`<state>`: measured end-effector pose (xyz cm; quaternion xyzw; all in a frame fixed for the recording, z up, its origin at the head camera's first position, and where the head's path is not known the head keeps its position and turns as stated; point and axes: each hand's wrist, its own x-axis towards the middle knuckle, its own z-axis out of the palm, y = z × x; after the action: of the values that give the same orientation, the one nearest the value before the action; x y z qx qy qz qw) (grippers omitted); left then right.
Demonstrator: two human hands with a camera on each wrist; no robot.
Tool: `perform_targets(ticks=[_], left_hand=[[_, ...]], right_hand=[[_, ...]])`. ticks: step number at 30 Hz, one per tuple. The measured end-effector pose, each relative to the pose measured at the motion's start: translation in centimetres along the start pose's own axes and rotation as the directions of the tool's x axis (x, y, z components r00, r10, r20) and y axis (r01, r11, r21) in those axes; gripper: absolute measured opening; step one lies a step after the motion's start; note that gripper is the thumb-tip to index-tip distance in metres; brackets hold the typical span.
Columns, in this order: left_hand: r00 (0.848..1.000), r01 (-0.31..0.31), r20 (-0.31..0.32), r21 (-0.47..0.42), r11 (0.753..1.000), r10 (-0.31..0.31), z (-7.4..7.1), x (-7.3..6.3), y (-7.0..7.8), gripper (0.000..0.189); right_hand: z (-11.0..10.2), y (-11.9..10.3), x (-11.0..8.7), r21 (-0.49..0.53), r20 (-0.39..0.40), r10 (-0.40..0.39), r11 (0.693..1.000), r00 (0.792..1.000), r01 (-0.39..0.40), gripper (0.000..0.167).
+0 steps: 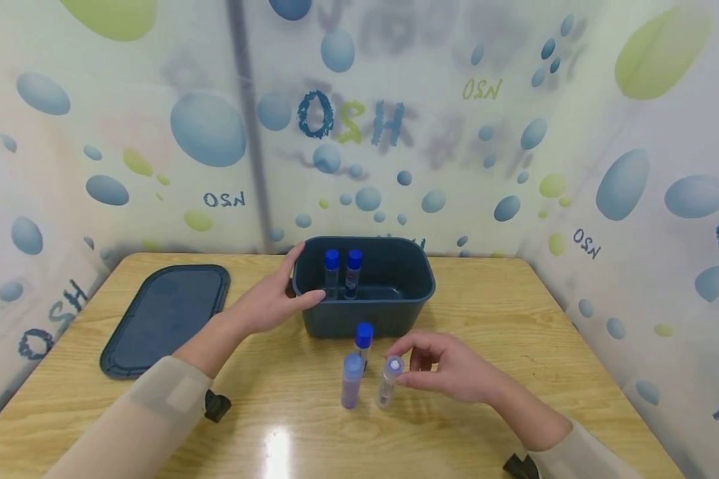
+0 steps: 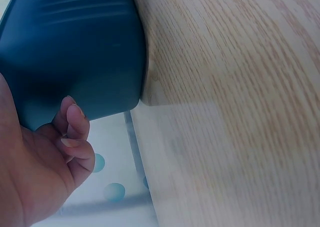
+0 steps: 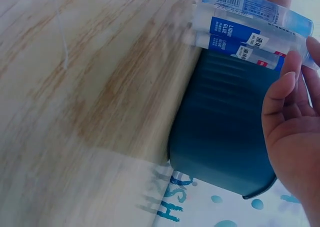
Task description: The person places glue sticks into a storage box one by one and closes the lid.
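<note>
My left hand (image 1: 266, 303) grips the left end of a dark blue plastic bin (image 1: 359, 322), its thumb lying over the front rim. In the left wrist view its fingers (image 2: 79, 152) curl beside the bin's end wall. Thumb and fingers of my right hand (image 1: 455, 372) pinch a clear liquid glue bottle (image 1: 386, 391) near its pale cap, in front of the bin. Just left of it stands a bluish-purple glue bottle (image 1: 350, 389). Behind these two is a glue bottle with a dark blue cap (image 1: 364, 334). The right wrist view shows "LIQUID GLUE" labels (image 3: 227, 29).
Two blue-capped glue bottles (image 1: 332, 274) stand inside the bin at its left part. A flat dark blue lid (image 1: 168, 316) lies on the wooden table (image 1: 491, 306) at left. Printed curtain-like walls (image 1: 365, 173) border the table at the back and sides.
</note>
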<state>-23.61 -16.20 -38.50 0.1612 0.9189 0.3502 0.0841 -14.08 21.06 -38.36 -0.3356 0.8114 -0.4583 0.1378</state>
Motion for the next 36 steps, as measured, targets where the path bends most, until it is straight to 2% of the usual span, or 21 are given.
perform_targets(ticks=[9, 14, 18, 26, 32, 36], left_hand=[[1.000, 0.004, 0.003, -0.011, 1.000, -0.004, 0.0, 0.0, 0.1, 0.114], [1.000, 0.009, -0.005, 0.002, 1.000, -0.009, 0.1, 0.0, 0.1, 0.114], [1.000, 0.012, -0.006, 0.004, 1.000, -0.012, 0.1, 0.0, 0.1, 0.114], [1.000, 0.011, -0.004, 0.003, 1.000, -0.011, 0.0, -0.1, 0.1, 0.114], [1.000, 0.010, -0.005, -0.002, 1.000, -0.010, 0.0, -0.1, 0.1, 0.114], [1.000, 0.008, -0.001, -0.008, 1.000, -0.008, 0.0, -0.1, 0.1, 0.114]], right_hand=[[-0.8, -0.9, -1.2, -0.007, -0.062, -0.059, 0.998, 0.996, 0.059, 0.027], [-1.5, -1.5, -1.7, -0.025, -0.089, -0.122, 0.992, 0.989, 0.120, 0.029], [-2.0, -2.0, -1.9, -0.043, -0.115, -0.182, 0.983, 0.977, 0.178, 0.032], [-3.0, -3.3, -2.0, -0.092, -0.192, -0.219, 0.974, 0.957, 0.205, 0.042], [-3.8, -4.4, -1.6, -0.093, -0.230, -0.287, 0.958, 0.930, 0.273, 0.042], [-4.6, -5.1, -0.9, -0.114, -0.268, -0.309, 0.951, 0.912, 0.289, 0.043]])
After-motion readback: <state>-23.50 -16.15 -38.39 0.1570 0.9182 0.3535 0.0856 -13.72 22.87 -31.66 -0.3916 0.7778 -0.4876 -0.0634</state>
